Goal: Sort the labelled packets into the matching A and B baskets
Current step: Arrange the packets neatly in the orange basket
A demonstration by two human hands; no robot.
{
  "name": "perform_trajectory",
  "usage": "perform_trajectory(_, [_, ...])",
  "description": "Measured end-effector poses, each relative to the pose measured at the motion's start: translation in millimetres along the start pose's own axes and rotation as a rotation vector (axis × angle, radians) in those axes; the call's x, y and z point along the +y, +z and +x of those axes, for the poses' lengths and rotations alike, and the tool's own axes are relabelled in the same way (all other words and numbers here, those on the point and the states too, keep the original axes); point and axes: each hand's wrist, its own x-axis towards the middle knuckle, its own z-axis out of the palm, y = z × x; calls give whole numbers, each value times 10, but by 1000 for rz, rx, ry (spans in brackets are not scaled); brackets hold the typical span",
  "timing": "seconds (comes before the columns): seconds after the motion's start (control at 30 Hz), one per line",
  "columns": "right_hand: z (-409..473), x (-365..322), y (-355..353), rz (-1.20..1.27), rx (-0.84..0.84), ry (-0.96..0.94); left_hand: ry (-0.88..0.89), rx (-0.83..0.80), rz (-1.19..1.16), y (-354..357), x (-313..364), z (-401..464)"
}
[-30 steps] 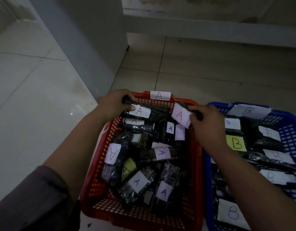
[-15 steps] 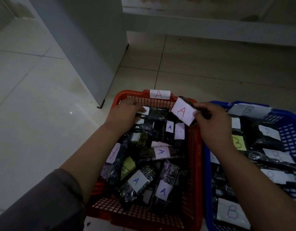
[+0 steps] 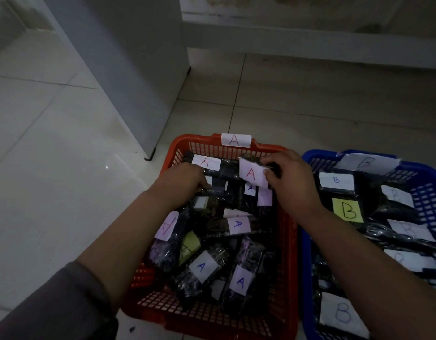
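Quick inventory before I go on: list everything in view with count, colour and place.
red basket: one, red, centre floor, white A tag on its far rim.
blue basket: one, blue, touching the red basket's right side, B tag on its far rim.
A packets: about ten, exact count unclear, dark with white, pink or yellow labels, piled in the red basket.
B packets: at least six, dark with white labels and one yellow, in the blue basket.
held packet: one, dark, red A on white, over the red basket's far end.
cabinet: one, grey, behind the baskets, left.
floor: pale tiles.
left hand: on packets in the red basket; grip unclear.
right hand: pinches the held packet.
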Motion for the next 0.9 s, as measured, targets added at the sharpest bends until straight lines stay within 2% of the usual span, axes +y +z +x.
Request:
perform_trajectory(0.17, [-13, -23, 18, -24, 6, -9, -4, -25, -82, -29, -50, -57])
perform_trajectory(0.27, [-56, -39, -24, 32, 99, 40, -86, 103, -190, -177, -102, -86])
perform_trajectory(0.37, [-87, 2, -63, 106, 161, 116, -125, 182, -184, -245, -141, -103])
perform_trajectory(0.47, [-98, 43, -72, 115, 144, 147, -34, 141, -143, -165, -34, -83])
perform_trajectory(0.57, [-108, 59, -22, 43, 54, 50, 36, 87, -68, -25, 93, -17])
perform_trajectory(0.7, [-71, 91, 31, -62, 5, -28, 33, -47, 67, 97, 193, 23])
perform_trajectory(0.9, [-30, 124, 61, -50, 36, 24, 31, -82, 49, 105, 192, 1])
